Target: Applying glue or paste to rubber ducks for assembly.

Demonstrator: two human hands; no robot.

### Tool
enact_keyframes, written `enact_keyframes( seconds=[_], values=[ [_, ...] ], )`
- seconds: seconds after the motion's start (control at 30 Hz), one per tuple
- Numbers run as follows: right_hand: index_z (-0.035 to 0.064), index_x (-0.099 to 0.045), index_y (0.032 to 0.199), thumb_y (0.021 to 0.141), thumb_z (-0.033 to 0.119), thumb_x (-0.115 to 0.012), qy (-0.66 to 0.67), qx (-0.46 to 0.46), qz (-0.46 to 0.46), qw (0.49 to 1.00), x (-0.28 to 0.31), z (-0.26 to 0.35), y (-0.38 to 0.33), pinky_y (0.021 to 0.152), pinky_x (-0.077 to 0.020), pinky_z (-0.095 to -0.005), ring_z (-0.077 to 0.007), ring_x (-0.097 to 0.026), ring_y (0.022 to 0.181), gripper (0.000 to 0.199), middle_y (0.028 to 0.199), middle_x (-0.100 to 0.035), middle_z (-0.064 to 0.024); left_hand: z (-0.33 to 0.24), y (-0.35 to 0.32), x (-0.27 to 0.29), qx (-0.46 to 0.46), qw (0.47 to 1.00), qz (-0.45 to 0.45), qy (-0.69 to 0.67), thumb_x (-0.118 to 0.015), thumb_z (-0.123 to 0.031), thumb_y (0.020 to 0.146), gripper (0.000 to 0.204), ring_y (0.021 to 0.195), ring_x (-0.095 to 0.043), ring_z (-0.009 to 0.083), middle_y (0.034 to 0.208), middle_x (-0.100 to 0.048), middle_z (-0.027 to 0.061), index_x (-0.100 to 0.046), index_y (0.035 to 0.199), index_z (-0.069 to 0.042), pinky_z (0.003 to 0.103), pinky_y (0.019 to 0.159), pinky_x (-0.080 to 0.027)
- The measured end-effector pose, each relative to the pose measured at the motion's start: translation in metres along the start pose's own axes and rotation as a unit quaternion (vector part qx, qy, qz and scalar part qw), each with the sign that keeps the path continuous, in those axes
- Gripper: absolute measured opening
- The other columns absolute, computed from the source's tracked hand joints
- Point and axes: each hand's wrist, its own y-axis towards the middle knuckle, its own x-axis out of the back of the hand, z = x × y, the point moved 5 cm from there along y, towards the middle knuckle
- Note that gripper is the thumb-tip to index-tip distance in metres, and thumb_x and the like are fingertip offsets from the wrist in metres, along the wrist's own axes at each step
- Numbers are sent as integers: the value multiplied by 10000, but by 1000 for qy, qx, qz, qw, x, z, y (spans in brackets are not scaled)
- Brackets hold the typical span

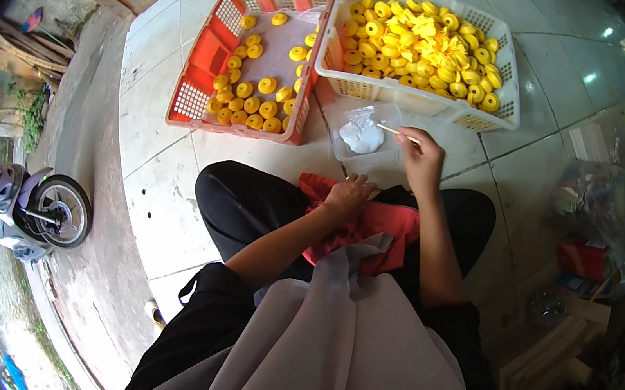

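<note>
My right hand (422, 162) pinches a thin wooden stick (398, 134) whose tip reaches over a small clear plastic tub (341, 148). White paste (362, 136) lies in the tub, with crumpled clear film beside it. Low over my lap, my left hand (350, 198) is closed with its fingers curled down; whatever it may hold is hidden. A red cloth (393, 241) spreads across my lap beneath that hand. Beyond the tub, a white crate (412, 98) is heaped with round yellow pieces (396, 40) and some yellow ribbon-like bits (427, 32).
To the left of the white crate, a red crate (207, 63) holds yellow-orange round pieces (267, 85) spaced out on a sheet. Pale tiles (154, 166) form the floor. Plastic bags (599, 205) and wood pieces (551, 360) clutter the right. A motorcycle (27, 205) stands far left.
</note>
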Motion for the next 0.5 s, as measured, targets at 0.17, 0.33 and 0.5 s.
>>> enact_keyframes(
  seconds=[0.17,0.33,0.5],
  values=[
    [-28,-638,880,786,-48,-587,-91,12,27,995,-40,-31,9,607,-502,-256,-172,-649,719,109,825,-658,-139,8,11,-31,46,999,23,-11,-622,-139,736,363,966,-556,314,1020,-538,148,-520,1079,-81,391,807,-483],
    [-18,-640,865,757,-35,-600,-142,37,64,987,-65,-43,15,627,-503,-291,-248,-649,725,116,823,-656,-145,13,8,-23,38,997,9,-64,-610,-96,720,332,889,-580,339,965,-543,164,-535,1042,-69,396,771,-485],
    [-9,-641,857,753,-30,-592,-162,57,82,982,-73,-52,19,633,-502,-307,-266,-645,734,117,818,-653,-150,9,-9,25,19,975,-81,-208,-661,-153,714,364,865,-598,328,938,-571,199,-516,1023,-27,362,750,-499]
  ],
)
